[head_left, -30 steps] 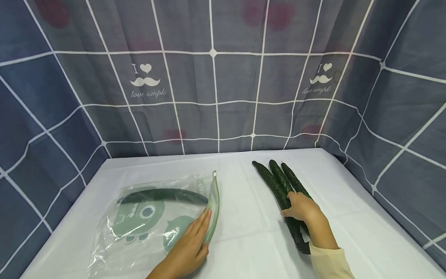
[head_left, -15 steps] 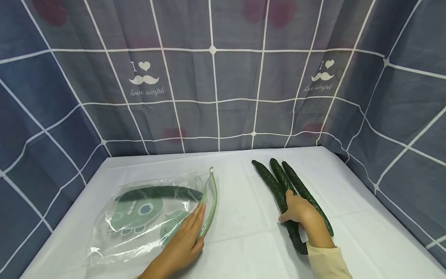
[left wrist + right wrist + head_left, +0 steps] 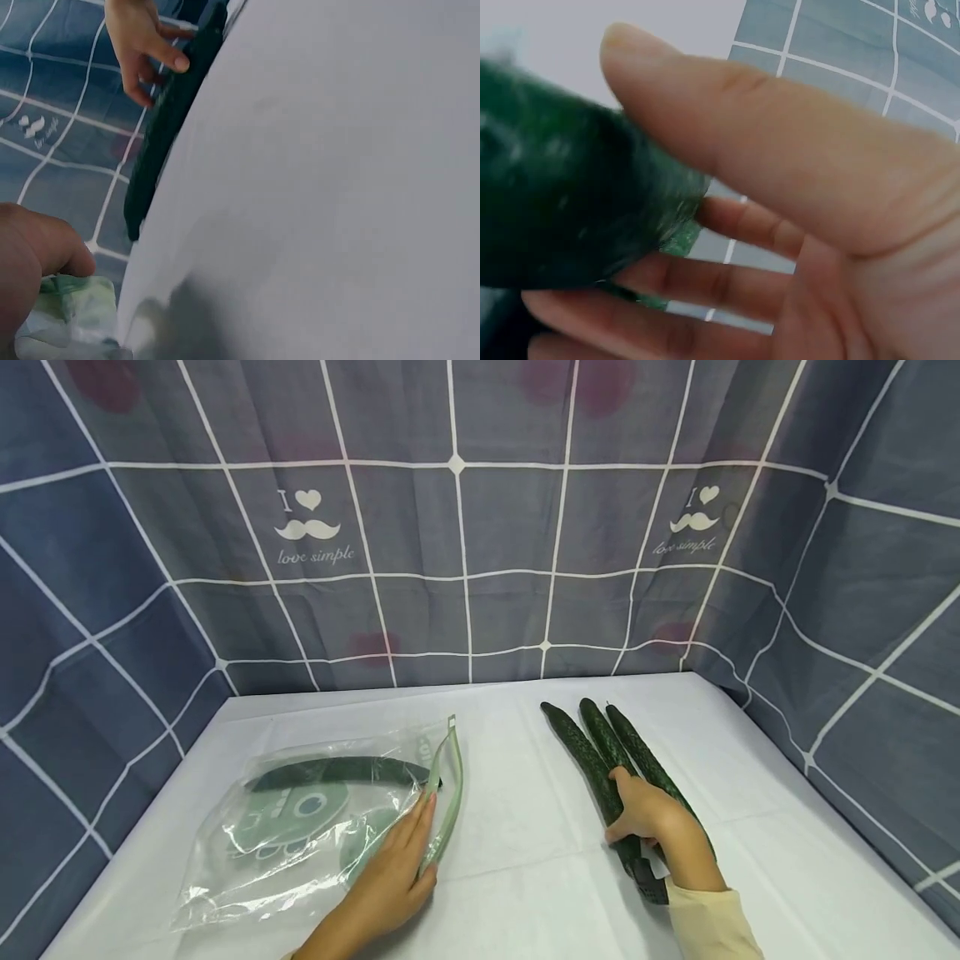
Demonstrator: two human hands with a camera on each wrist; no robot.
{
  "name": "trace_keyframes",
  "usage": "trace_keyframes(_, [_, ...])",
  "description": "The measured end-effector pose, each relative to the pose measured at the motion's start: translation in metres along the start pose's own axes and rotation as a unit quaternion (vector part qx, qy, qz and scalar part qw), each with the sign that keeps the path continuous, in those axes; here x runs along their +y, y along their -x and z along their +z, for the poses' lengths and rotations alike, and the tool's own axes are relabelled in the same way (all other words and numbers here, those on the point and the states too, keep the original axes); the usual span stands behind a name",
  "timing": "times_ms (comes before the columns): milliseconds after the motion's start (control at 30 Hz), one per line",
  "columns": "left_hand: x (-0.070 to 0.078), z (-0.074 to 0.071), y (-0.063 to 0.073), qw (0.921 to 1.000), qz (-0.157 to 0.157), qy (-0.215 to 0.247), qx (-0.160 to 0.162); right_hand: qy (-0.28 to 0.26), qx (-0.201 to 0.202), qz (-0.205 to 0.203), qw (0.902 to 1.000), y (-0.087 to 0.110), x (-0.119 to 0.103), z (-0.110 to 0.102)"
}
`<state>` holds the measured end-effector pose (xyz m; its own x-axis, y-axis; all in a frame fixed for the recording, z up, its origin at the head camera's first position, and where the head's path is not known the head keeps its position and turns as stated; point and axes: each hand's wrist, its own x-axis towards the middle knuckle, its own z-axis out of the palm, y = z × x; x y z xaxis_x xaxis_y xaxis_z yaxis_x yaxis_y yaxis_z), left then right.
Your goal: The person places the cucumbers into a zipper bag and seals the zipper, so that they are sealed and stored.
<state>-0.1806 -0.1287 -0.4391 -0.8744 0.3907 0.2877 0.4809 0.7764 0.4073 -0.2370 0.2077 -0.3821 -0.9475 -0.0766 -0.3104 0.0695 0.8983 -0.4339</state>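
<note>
A clear zip bag (image 3: 247, 881) with green printed figures lies on the left, its green-edged mouth (image 3: 450, 814) facing right and slightly parted. One dark green cucumber (image 3: 337, 770) lies inside, an end near that mouth. My left hand (image 3: 393, 872) rests on the bag by the opening, fingers straight. On the right, three cucumbers lie side by side, fanned at the far ends: a left one (image 3: 573, 747), a middle one (image 3: 600, 731) and a right one (image 3: 645, 756). My right hand (image 3: 652, 818) grips the left cucumber; in the right wrist view thumb and fingers bracket a cucumber (image 3: 570, 187).
A white cloth (image 3: 510, 827) covers the table. Grey-blue checked curtains (image 3: 510, 527) stand behind it and along both sides.
My left hand and the bag have shifted slightly left, and the bag's mouth has parted. The right cucumber has spread away from the others, while my right hand stays nearly in place.
</note>
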Motion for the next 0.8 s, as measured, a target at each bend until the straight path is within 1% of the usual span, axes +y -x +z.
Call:
trace_keyframes(133, [0.008,0.001,0.001,0.9998,-0.004,0.009,-0.020,0.004,0.004,-0.040,0.9992,-0.004,0.006,0.000])
trace_keyframes(233, [0.010,0.002,0.002,0.9997,-0.008,0.009,-0.023,0.008,0.013,-0.072,0.9973,-0.008,0.010,0.001])
trace_keyframes(433, [0.008,0.004,0.004,0.9995,-0.017,0.008,-0.024,-0.013,0.022,-0.098,0.9949,-0.016,0.016,0.009])
trace_keyframes(567, [0.007,0.004,0.004,0.9996,-0.012,0.005,-0.023,-0.024,0.029,-0.086,0.9956,-0.018,0.016,0.013])
trace_keyframes(700, [0.008,0.003,0.003,0.9997,-0.012,0.003,-0.020,-0.026,0.035,-0.050,0.9978,-0.021,0.012,0.015])
trace_keyframes(800, [0.008,0.002,0.001,0.9997,-0.014,0.005,-0.019,-0.028,0.039,-0.033,0.9983,-0.025,0.009,0.017])
